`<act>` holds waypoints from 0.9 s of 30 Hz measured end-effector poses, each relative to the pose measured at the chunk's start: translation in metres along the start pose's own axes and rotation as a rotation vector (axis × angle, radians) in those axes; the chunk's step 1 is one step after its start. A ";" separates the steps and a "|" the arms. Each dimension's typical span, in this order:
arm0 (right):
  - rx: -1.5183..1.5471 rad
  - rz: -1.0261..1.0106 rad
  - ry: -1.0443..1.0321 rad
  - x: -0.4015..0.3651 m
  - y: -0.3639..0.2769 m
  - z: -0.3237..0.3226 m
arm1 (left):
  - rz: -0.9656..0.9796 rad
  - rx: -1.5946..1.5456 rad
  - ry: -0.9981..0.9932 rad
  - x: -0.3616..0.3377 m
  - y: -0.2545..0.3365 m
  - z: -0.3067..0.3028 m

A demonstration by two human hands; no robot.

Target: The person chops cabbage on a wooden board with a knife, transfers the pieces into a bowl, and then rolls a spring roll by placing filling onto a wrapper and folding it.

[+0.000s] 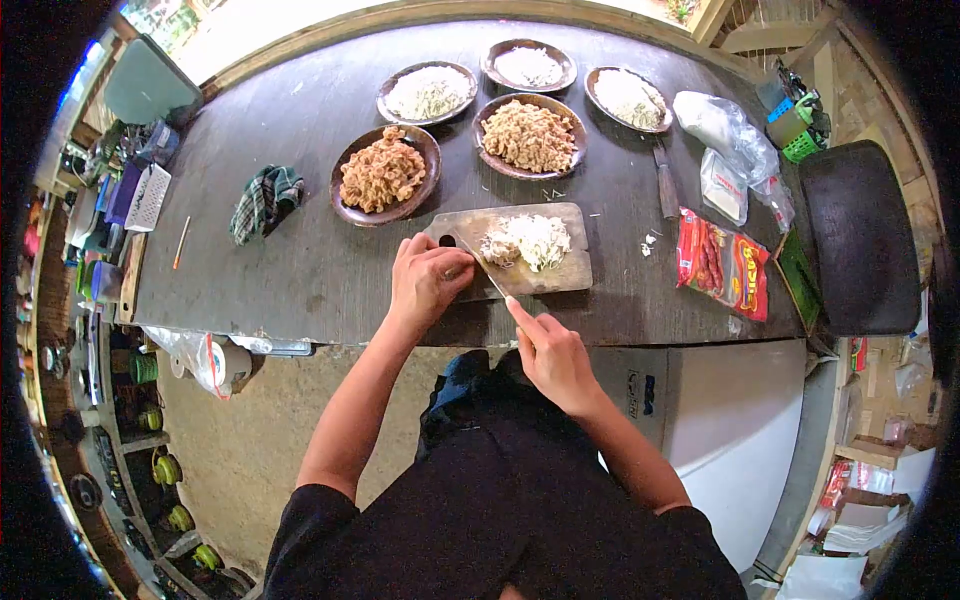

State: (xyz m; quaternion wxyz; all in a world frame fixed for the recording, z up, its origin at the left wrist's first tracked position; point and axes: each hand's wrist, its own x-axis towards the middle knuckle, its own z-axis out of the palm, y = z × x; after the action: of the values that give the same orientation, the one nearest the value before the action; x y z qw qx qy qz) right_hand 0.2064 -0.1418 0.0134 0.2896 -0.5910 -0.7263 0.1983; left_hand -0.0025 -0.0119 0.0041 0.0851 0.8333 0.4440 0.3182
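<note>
A wooden cutting board (562,280) lies near the front edge of the dark table, with a pile of pale chopped shreds (542,243) on its right half. My right hand (553,358) is closed round the handle of a knife (492,278), whose blade slants up and left over the board. At the board's left end, my left hand (430,278) has its fingers bent and pressed together beside the blade. What those fingers hold, if anything, is hidden. Just behind the board stand a plate of brown pieces (383,172) and a plate of lighter brown pieces (528,137).
Three plates of white shreds (430,92) stand farther back. Right of the board lie a second knife (666,185), a red packet (722,265) and plastic bags (728,135). A checked cloth (267,203) and a thin stick (181,243) lie at left.
</note>
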 end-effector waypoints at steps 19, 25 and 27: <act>0.025 -0.025 -0.014 -0.001 0.002 -0.005 | -0.030 0.020 0.003 -0.001 0.000 0.000; -0.076 -0.032 -0.015 0.011 -0.003 -0.001 | -0.031 0.039 -0.001 0.000 0.002 -0.001; -0.047 -0.031 -0.001 0.010 -0.001 -0.001 | -0.028 0.039 -0.002 0.000 0.003 -0.002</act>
State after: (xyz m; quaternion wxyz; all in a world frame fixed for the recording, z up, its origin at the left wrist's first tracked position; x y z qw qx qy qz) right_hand 0.2048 -0.1326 0.0166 0.2783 -0.5863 -0.7399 0.1770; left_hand -0.0017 -0.0145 0.0069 0.0737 0.8289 0.4616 0.3074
